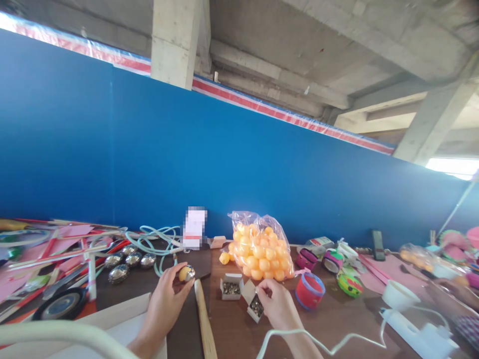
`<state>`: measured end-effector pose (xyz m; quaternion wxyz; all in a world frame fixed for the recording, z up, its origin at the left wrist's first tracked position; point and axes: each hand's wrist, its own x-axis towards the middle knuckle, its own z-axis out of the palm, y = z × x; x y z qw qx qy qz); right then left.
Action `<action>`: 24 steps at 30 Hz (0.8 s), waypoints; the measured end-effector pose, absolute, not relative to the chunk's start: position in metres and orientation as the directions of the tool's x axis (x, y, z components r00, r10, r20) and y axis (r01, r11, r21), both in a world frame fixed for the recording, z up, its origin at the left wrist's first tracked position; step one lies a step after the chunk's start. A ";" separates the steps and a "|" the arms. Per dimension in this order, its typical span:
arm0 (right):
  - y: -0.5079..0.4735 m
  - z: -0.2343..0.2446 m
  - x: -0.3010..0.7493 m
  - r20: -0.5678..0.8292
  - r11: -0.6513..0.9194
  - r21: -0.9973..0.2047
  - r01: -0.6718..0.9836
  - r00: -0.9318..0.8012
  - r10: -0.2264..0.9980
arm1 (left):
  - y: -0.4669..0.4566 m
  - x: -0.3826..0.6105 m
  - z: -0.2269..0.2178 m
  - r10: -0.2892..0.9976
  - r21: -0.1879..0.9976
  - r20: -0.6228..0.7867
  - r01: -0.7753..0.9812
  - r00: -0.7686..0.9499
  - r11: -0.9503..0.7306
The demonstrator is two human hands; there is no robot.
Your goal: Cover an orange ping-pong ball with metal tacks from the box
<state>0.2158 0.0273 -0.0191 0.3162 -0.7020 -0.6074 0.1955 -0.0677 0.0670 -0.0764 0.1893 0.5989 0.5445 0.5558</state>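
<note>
Where the blue wall point(239, 164) meets the brown wooden table point(337, 319), a crinkled clear plastic bag point(260, 247) stands bulging with smooth orange spheres, bunched so none roll off, we judge. Our right hand point(279, 306) nips the flap of a small open cardboard box point(254, 301) between thumb and fingertips, tilting it towards us, dark studs inside. Our left hand point(164, 304) pinches one orange ball point(184, 273) just above the table's middle, seemingly seated in a shiny metal cup point(190, 273) — blur leaves us unsure.
</note>
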 end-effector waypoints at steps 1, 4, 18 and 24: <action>0.028 -0.019 0.215 0.065 -0.069 -0.753 0.654 0.179 0.982 | 0.067 -0.068 -0.076 0.862 0.830 0.460 0.448 -0.212 -0.332; 0.031 -0.018 0.212 -0.070 -0.130 -0.905 0.404 0.159 0.985 | 0.067 -0.067 -0.075 0.859 0.828 0.465 0.449 -0.213 -0.337; 0.031 -0.021 0.214 -0.140 -0.133 -0.985 -0.111 0.054 0.989 | 0.069 -0.065 -0.077 0.859 0.842 0.471 0.395 -0.204 -0.368; 0.030 -0.015 0.209 -0.148 -0.141 -0.963 -0.230 0.016 0.989 | 0.064 -0.062 -0.072 0.858 0.845 0.467 0.394 -0.213 -0.362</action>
